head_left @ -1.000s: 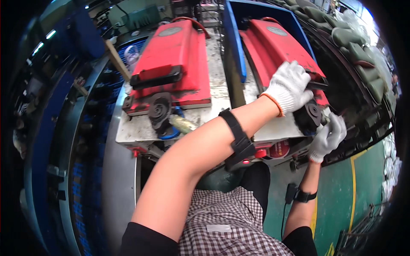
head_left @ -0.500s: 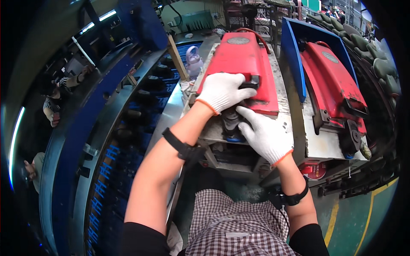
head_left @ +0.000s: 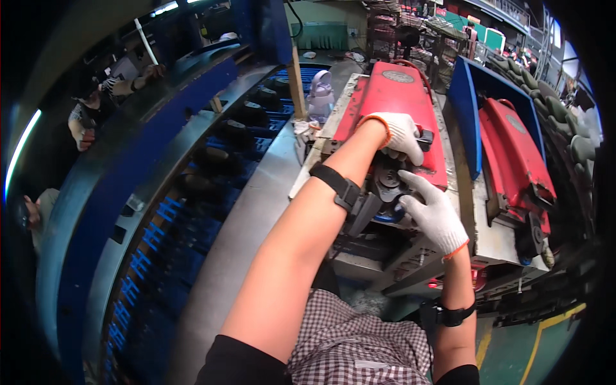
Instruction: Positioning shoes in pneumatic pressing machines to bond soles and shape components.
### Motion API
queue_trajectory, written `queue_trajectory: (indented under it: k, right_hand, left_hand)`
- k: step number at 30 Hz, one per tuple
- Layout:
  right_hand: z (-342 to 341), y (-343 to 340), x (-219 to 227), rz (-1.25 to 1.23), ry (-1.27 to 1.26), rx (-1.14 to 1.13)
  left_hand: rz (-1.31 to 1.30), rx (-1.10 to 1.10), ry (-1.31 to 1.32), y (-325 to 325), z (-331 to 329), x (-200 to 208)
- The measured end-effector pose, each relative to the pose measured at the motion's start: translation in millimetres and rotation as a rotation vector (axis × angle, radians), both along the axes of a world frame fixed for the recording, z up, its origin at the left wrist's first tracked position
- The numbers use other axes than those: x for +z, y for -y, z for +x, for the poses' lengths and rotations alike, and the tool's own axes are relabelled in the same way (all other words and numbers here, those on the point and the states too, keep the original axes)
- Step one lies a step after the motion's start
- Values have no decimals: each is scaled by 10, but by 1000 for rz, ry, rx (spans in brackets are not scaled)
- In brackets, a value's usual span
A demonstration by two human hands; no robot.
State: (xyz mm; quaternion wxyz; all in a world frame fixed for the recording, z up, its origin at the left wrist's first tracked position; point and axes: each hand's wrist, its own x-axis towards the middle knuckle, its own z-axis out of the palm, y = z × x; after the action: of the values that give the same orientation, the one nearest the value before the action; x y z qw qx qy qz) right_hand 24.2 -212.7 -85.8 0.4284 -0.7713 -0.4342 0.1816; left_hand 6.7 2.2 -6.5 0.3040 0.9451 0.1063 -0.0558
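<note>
My left hand [head_left: 404, 136], in a white knitted glove with an orange cuff, is closed round the black handle [head_left: 425, 136] at the front of a red machine cover [head_left: 394, 96]. Only the handle's right end shows past the glove. Below it sits a dark, round-topped metal part [head_left: 387, 178] with a blue base [head_left: 387, 217]. My right hand [head_left: 437, 215], gloved the same way, is at that part's right side. Its forefinger and thumb are apart, their tips at or very near the part's edge; whether they touch it I cannot tell.
A second red machine [head_left: 516, 151] with a blue side guard [head_left: 463, 115] stands at right. To the left runs a metal-edged line [head_left: 224, 256] with blue racks and dark pieces. A lilac bottle [head_left: 321, 96] stands behind. Another person [head_left: 96, 109] is at far left.
The view has shifted, so the machines sit further right and lower in the picture. My left hand stays on the handle, and my right hand stays beside the dark part with its fingers apart.
</note>
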Motion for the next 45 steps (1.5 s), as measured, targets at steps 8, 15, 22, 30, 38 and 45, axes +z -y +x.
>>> queue_trajectory:
  k: [8, 15, 22, 30, 38, 45]
  right_hand:
    - [116, 106, 92, -19, -332, 201]
    - [178, 138, 30, 41, -512, 272]
    - [293, 143, -121, 107, -717, 326]
    - [386, 144, -276, 190, -857, 445]
    - [398, 165, -318, 228, -884, 453]
    - [394, 164, -332, 230, -915, 442]
  left_hand:
    - [-50, -8, -29, 4, 9, 13]
    - [-91, 22, -62, 26, 8, 48]
    - [-108, 24, -140, 14, 43, 86]
    - [-102, 46, -146, 17, 61, 71]
    - [-128, 60, -67, 30, 38, 25]
    - [-122, 72, -58, 25, 31, 21]
